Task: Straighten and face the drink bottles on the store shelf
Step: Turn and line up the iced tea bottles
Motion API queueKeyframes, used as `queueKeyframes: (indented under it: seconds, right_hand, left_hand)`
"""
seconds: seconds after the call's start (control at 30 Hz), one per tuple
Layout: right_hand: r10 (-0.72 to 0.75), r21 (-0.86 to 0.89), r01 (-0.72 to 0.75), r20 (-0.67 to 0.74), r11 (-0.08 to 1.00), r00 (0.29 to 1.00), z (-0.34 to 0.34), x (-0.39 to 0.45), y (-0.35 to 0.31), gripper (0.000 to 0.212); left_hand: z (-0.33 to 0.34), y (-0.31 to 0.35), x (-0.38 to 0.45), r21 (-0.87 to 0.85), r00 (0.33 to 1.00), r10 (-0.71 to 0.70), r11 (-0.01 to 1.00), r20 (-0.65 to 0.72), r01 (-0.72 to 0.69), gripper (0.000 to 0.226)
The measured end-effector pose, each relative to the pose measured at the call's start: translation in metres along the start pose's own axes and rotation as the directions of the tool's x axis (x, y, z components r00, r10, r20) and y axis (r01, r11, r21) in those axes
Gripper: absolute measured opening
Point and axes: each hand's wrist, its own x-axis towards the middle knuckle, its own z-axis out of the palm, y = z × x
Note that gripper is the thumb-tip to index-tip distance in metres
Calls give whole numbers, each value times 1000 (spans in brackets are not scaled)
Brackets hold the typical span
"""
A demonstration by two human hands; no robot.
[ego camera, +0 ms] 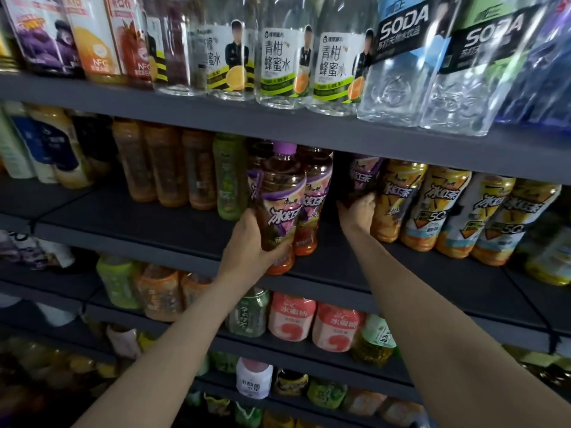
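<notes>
Three purple-label iced tea bottles are in play on the middle shelf [185, 230]. The front purple-cap bottle [279, 208] stands at the shelf's front edge, upright with a slight lean, purple cap on top, amber tea above and reddish below, label facing out. The left hand [247, 242] grips its lower body, fingers curled round the base. Touching it, just behind and to the right, is a second purple-label bottle [312, 208], label partly hidden by the first. Further right, set back in shadow, a third purple-label bottle [360, 177] is held by the right hand [358, 214], fingers wrapped round its lower part; how it stands I cannot tell.

Right of that hand, four yellow-label iced tea bottles [438, 211] run in a row, shoulder to shoulder, leaning right in the wide lens. To the left, one green tea bottle [228, 180] and three orange drink bottles [167, 165] stand well back from the edge, blurred.

The upper shelf edge [309, 125] sits close above the caps. On it: three clear honey water bottles [281, 66] and two soda water bottles [398, 57]. Below, two pink peach drink bottles [292, 316] show between the forearms.
</notes>
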Motion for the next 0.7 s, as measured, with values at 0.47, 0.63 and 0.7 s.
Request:
queueKeyframes:
  seconds: [0.47,0.63,0.7]
  right_hand:
    - [34,-66,-51,-224,997,974,24,-15,-4,42]
    - [18,20,-14,-233,1000,972,13,-30,7,49]
    - [31,57,-21,-195,998,980,10,-29,1,69]
  left_hand:
    - [-3,-2,0,-33,997,-13,999,82,16,74]
    - [-3,-1,0,-32,996,-6,999,88,9,69]
    - [-4,0,0,-31,995,-18,999,93,21,69]
